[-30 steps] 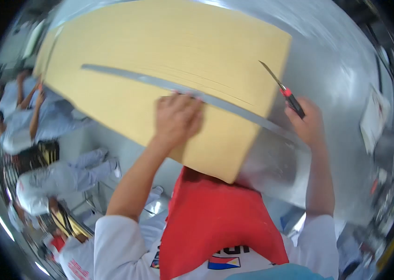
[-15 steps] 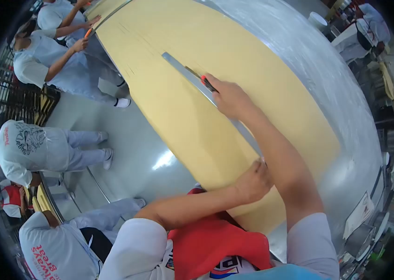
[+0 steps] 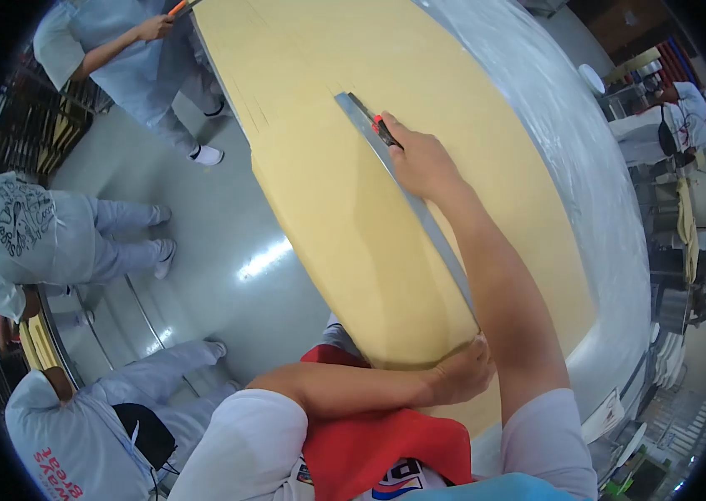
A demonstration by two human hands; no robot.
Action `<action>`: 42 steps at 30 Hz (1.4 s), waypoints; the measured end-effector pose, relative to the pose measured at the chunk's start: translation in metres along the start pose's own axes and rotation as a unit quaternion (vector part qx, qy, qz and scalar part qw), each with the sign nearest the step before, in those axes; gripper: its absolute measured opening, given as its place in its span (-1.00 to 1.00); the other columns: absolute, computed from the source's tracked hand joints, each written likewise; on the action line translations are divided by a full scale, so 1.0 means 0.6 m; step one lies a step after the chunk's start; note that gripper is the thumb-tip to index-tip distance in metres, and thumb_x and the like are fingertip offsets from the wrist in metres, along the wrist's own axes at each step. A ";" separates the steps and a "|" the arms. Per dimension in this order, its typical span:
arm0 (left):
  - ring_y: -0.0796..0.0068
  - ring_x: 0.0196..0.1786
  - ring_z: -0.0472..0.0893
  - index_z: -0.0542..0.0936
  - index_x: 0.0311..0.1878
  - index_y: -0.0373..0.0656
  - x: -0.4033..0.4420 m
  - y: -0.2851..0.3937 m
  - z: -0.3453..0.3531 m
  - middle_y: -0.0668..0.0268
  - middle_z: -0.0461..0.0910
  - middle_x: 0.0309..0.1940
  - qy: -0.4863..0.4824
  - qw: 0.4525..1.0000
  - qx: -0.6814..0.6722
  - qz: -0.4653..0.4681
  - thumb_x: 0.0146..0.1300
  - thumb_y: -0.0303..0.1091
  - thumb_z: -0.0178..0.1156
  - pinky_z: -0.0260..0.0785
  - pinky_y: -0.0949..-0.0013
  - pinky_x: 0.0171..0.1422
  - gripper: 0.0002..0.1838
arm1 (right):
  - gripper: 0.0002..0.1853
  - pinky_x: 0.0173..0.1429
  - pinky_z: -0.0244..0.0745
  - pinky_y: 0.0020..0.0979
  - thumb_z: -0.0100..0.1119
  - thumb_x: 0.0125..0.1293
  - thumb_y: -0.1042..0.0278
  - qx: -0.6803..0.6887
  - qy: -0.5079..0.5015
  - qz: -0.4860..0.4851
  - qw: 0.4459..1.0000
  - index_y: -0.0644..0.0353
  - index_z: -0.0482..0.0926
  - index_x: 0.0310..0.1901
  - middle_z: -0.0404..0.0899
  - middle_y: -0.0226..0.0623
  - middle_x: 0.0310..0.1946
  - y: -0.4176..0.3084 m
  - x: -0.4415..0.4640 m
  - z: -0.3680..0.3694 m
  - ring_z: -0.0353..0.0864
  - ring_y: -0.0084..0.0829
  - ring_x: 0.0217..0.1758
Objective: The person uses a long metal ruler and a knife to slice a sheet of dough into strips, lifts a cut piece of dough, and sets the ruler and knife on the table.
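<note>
I'm wearing white and red.
Short white sleeves (image 3: pixel 244 438), red cloth (image 3: pixel 407 438) and light-blue fabric (image 3: pixel 499 488) are showing, with dark chest lettering (image 3: pixel 403 472).

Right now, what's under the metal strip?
The yellow sheet, visible along both sides of the metal strip. The sheet's surface directly beneath is covered, so I can't tell if it's marked there. The left hand is at the strip's near end.

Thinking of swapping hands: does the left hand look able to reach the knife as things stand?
Probably not: the right hand grips the knife near the far end of the metal strip, while the left hand is by its near end.
</note>
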State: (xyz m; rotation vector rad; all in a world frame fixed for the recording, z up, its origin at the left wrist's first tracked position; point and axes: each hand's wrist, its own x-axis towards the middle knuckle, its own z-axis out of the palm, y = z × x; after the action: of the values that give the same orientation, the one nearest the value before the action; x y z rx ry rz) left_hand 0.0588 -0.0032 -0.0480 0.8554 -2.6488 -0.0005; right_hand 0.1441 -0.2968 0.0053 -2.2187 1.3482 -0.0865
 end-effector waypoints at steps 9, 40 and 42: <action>-0.09 0.16 0.64 0.80 0.05 -0.29 0.016 0.063 0.173 0.01 0.74 0.04 0.069 0.992 0.108 0.019 0.33 -0.06 0.14 0.35 -0.12 0.38 -0.49 | -0.36 0.16 0.60 0.04 -0.06 0.50 0.45 -0.056 0.005 -0.008 0.998 0.01 0.34 0.61 0.75 0.05 0.01 -0.064 0.081 -0.024 0.73 0.07 0.08; 0.11 0.14 0.67 0.79 0.00 -0.08 0.007 0.017 -0.011 0.29 0.71 0.12 -0.008 0.998 -0.041 -0.056 0.22 -0.21 0.39 0.49 0.10 0.18 -0.69 | -0.34 0.04 0.63 0.06 0.07 0.42 0.50 -0.073 -0.101 0.053 0.991 -0.17 0.45 0.55 0.74 0.04 -0.13 0.191 -0.605 -0.057 0.75 0.06 0.02; 0.07 0.20 0.68 0.81 0.02 -0.02 0.014 0.020 -0.033 0.32 0.73 0.15 -0.025 0.997 -0.026 -0.066 0.25 -0.17 0.40 0.48 0.03 0.20 -0.69 | -0.34 0.03 0.63 0.06 0.09 0.42 0.49 -0.067 -0.087 0.040 0.993 -0.18 0.45 0.54 0.73 0.03 -0.15 0.227 -0.672 -0.049 0.75 0.07 0.00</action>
State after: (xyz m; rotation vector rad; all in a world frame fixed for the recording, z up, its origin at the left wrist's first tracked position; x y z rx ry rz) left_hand 0.0522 0.0043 -0.0257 1.0243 -2.6203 -0.1251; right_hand -0.1760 -0.0189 0.0528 -2.2181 1.3795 0.2284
